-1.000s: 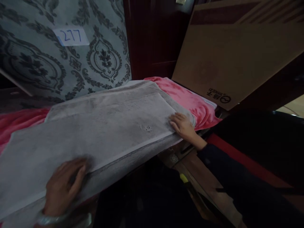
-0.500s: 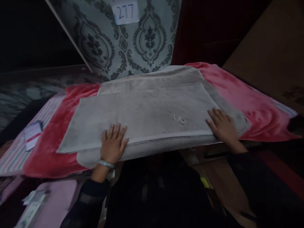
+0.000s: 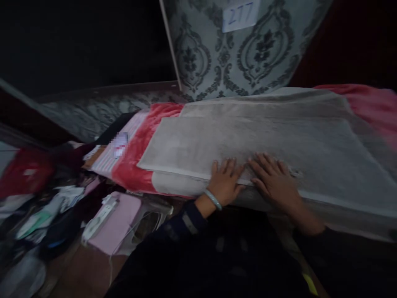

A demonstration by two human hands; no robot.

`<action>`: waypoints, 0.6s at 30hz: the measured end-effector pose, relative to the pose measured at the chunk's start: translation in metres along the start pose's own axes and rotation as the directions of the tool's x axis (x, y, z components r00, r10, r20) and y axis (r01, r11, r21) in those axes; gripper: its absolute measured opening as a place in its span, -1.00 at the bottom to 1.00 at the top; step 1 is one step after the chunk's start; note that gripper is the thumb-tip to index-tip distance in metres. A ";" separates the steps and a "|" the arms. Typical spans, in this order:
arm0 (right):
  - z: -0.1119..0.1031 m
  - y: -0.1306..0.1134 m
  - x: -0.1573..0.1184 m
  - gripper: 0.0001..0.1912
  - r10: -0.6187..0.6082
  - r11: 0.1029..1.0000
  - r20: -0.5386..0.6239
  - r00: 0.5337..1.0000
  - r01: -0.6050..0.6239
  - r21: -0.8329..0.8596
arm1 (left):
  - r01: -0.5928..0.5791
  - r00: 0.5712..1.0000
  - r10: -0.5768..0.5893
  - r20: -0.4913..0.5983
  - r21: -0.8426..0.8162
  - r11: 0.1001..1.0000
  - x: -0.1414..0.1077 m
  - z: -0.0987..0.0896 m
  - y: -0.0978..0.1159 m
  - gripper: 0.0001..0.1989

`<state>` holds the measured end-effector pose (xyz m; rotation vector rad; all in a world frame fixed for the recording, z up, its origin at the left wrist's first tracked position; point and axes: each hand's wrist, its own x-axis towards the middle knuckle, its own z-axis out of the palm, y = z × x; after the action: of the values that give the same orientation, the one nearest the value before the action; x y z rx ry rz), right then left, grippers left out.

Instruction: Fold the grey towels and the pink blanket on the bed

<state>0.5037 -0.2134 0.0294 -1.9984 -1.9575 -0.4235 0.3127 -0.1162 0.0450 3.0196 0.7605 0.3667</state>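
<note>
A grey folded cloth (image 3: 198,142) with a plush look lies spread over a red and pink blanket (image 3: 136,153). My left hand (image 3: 226,182), with a pale bracelet at the wrist, rests flat on its near edge, fingers spread. Close beside it, my right hand (image 3: 276,182) lies flat on the same cloth, fingers stretched out and slightly blurred. Just past the right fingers is a small rough, whitish patch (image 3: 296,171) in the cloth, partly covered by the hand. Neither hand grips anything.
A phone (image 3: 120,145) lies on striped fabric (image 3: 104,163) at the left. Below stands a pink seat (image 3: 116,225) with a white power strip (image 3: 101,217) and cable. Piled clothes (image 3: 46,219) lie at far left. Patterned wallpaper (image 3: 223,58) bears a paper marked 277 (image 3: 240,16).
My right hand has moved left across the grey cloth, close to my left hand. The view has turned left, bringing the piled clothes into sight. Both hands remain flat.
</note>
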 end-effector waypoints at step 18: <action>0.041 0.000 -0.020 -0.25 0.027 0.989 0.003 1.000 -0.027 0.147 | 0.579 0.809 -0.562 -0.175 0.066 0.813 -0.117 -0.031 -0.134 -0.53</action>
<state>0.5030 -0.2138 -0.0165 -1.9302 -1.9004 -0.2631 0.1430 -0.0549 0.0407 2.6777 1.6932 0.5370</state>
